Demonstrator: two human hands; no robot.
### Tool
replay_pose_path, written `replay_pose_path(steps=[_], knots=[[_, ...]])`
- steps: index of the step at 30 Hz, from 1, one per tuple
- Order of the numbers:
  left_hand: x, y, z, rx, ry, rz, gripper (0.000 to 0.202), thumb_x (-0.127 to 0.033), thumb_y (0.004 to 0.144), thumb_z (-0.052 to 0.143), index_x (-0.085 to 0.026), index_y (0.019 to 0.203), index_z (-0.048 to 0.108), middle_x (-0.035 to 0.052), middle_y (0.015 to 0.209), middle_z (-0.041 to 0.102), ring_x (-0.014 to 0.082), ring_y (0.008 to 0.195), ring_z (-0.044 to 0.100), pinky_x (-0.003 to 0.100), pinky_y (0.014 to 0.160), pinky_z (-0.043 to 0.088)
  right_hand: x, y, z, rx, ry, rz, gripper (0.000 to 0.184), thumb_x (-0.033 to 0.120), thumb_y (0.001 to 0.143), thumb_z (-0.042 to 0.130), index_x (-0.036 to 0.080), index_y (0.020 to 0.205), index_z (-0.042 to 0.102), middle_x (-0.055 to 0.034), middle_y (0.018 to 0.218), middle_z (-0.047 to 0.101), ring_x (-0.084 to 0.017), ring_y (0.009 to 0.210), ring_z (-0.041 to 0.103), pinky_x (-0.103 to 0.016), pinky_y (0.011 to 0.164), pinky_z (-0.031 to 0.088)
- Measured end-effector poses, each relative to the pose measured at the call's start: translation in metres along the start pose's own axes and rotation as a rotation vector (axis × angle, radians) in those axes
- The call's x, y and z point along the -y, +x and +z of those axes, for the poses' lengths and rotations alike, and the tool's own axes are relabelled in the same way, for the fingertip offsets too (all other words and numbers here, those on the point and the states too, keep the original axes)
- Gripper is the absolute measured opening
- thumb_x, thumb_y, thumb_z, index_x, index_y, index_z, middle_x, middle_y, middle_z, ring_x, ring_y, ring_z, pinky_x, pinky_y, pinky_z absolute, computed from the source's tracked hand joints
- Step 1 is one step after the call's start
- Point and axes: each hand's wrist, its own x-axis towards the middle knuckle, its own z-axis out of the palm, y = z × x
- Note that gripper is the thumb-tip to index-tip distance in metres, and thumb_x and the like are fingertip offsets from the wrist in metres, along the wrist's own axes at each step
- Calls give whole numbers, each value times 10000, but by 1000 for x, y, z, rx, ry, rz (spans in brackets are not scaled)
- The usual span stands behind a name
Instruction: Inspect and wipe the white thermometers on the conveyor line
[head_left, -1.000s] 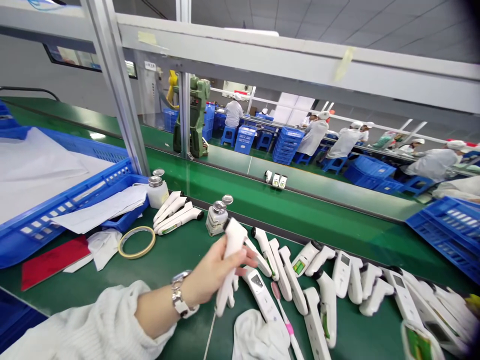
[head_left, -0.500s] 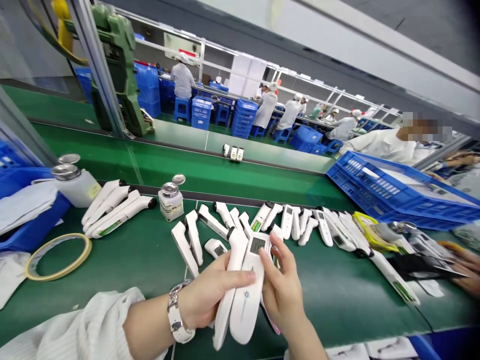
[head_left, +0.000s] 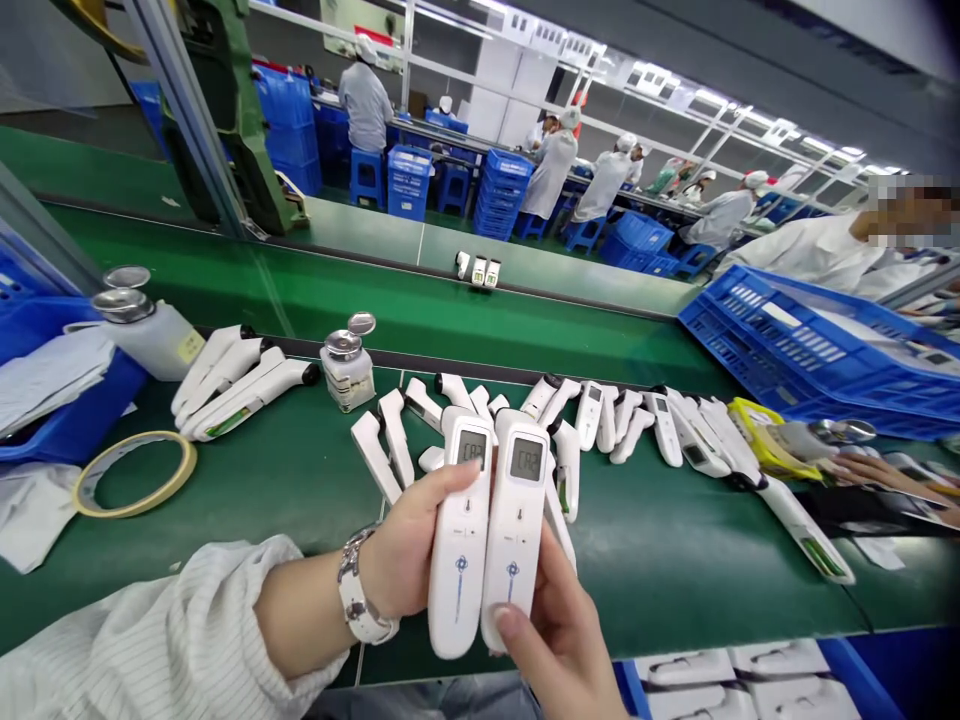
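Note:
Side by side above the green bench are two white infrared thermometers, their lit grey screens facing me. My left hand (head_left: 405, 555) is closed around the left thermometer (head_left: 459, 580), thumb at the edge of its screen. The right thermometer (head_left: 517, 500) is in my right hand (head_left: 559, 620), whose thumb presses low on its handle. Both screens show characters, and a small blue logo marks each handle. Behind them several more white thermometers (head_left: 373, 455) lie on the bench, some hidden by the two I hold.
At left are a tape roll (head_left: 135, 475), a blue bin (head_left: 67, 400) with papers and a pump bottle (head_left: 347, 370). Blue crates (head_left: 817, 350) stand at right, near a co-worker's hand (head_left: 885, 478). A blue box (head_left: 634, 685) of white items sits below the bench edge. A green conveyor (head_left: 375, 300) runs behind.
The two thermometers have turned from an overlapping, angled hold to side by side with both screens facing me. My right hand has moved down from the screen to the right thermometer's handle.

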Motion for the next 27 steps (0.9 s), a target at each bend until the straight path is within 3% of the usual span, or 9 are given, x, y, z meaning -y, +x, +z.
replay_pose_path(steps=[3, 6, 14, 19, 23, 27], knots=[[2, -2, -1, 107, -85, -6, 786, -670, 699, 481, -121, 1262, 473, 156, 1007, 632, 330, 926, 586, 505, 890, 381, -1, -4, 0, -3, 12, -4, 615, 304, 844, 619, 383, 1385, 336, -24, 1298, 577, -215, 1084, 615, -289, 845, 544], [4, -2, 0, 158, -117, 5, 800, -675, 698, 495, -137, 1288, 453, 151, 1015, 632, 328, 937, 586, 472, 889, 379, -3, -6, -2, -11, -23, -17, 613, 295, 851, 607, 399, 1386, 326, -22, 1324, 552, -221, 1089, 614, -288, 829, 551], [0, -6, 7, 189, -121, 31, 832, -757, 725, 365, -117, 1236, 512, 170, 995, 652, 338, 936, 600, 454, 847, 409, 2, -11, 1, 23, -69, -46, 630, 281, 856, 599, 430, 1388, 295, -19, 1307, 564, -233, 1067, 627, -333, 804, 563], [-2, -6, 8, 231, -163, 20, 807, -745, 764, 306, -111, 1198, 552, 145, 950, 672, 276, 868, 624, 387, 813, 439, 1, -14, 0, 13, -43, 14, 671, 279, 837, 628, 455, 1384, 281, -7, 1360, 510, -238, 1105, 601, -303, 775, 571], [-2, -5, 6, 241, -202, 25, 792, -722, 778, 330, -94, 1212, 541, 136, 959, 670, 230, 844, 623, 336, 792, 455, -5, -16, -5, 58, -35, 20, 720, 290, 812, 660, 458, 1389, 264, 4, 1402, 461, -248, 1171, 549, -314, 824, 552], [-1, -6, 7, 218, -201, 12, 805, -726, 766, 350, -92, 1226, 533, 131, 951, 668, 246, 849, 618, 360, 793, 459, -11, -17, -11, 110, -33, -4, 745, 294, 826, 644, 450, 1408, 207, 17, 1447, 396, -234, 1233, 489, -314, 895, 514]])
